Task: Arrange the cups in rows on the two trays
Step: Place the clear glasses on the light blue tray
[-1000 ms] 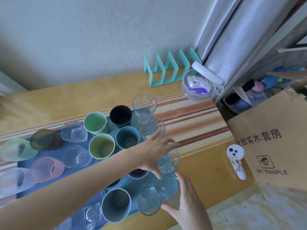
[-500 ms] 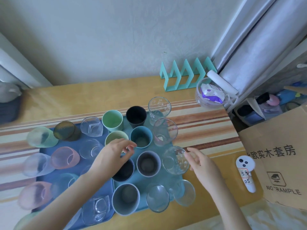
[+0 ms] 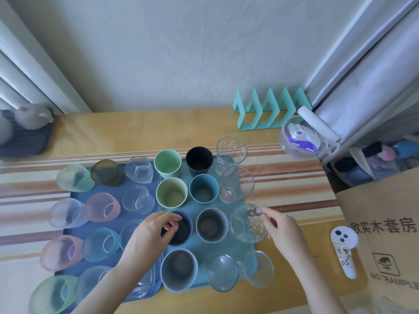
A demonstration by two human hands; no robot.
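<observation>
Fingers [image 3: 264, 215] of right hand [image 3: 281, 230] pinching glass [image 3: 248, 224] rim | left hand [image 3: 152, 232] fingers pinching dark cup [image 3: 181, 230] rim | glass likely slippery, fragile: gripping at rim advised

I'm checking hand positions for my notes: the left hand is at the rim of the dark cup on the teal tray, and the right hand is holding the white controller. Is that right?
Not quite. In the head view the right hand holds a clear glass by its rim at the teal tray's right edge; the white controller lies untouched on the table. The left hand is indeed at the dark cup's rim.
</observation>
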